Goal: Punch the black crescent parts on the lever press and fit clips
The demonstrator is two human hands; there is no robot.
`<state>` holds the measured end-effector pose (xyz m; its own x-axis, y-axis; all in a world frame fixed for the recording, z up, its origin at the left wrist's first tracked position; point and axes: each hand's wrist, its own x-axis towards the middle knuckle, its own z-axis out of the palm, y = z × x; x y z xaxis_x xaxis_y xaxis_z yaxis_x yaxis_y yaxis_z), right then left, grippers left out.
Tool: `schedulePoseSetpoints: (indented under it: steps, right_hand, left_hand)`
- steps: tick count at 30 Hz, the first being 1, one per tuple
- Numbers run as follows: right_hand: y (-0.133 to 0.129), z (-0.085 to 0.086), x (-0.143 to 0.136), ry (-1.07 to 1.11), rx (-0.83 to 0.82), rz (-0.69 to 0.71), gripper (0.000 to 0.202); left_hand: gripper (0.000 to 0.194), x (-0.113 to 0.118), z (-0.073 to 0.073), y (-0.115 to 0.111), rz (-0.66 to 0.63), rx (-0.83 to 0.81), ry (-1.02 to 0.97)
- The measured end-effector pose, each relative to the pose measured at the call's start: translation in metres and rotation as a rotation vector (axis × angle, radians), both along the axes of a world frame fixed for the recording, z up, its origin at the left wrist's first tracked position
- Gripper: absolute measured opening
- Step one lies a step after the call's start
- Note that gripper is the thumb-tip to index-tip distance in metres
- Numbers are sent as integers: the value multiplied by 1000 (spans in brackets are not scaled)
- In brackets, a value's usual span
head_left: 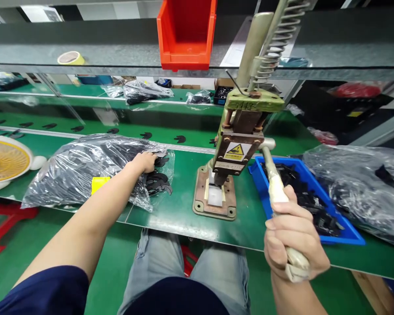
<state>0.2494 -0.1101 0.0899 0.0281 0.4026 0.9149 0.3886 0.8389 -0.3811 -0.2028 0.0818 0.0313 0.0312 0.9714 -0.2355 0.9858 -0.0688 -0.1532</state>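
My left hand (146,162) reaches into the open end of a clear plastic bag (82,162) full of black curved pieces (158,182); its fingertips are hidden among them. My right hand (293,234) is wrapped round the taped lever (277,192) of a green hand press (254,101). The press stands on a metal base plate (201,192), with a pale block (215,195) under its ram. Just right of the press, a blue tray (343,227) holds many small black parts.
A fan (6,162) lies at the left. Another clear bag (357,175) is at the right. Above are an orange bin (185,60) and a tape roll (71,58) on a shelf. Several black pieces (180,139) lie in a row on the green surface behind.
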Motion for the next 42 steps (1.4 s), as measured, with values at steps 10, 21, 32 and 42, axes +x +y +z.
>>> schedulePoseSetpoints:
  steps: [10,21,32,42]
  right_hand:
    - [2,-1,-4,64,63,28,9]
    - [-1,-4,-4,64,26,20,10]
    - [-4,-8,1,22,-7,40,9]
    - [-3,-7,0,30,31,67,8]
  left_hand:
    - [41,9,6,-11,-120,95,-18]
    - [54,114,18,-89,-286,85,-998]
    - [45,195,-18,-77,210,-92,-1688]
    - [33,217,-12,-64,304,-281,-1460]
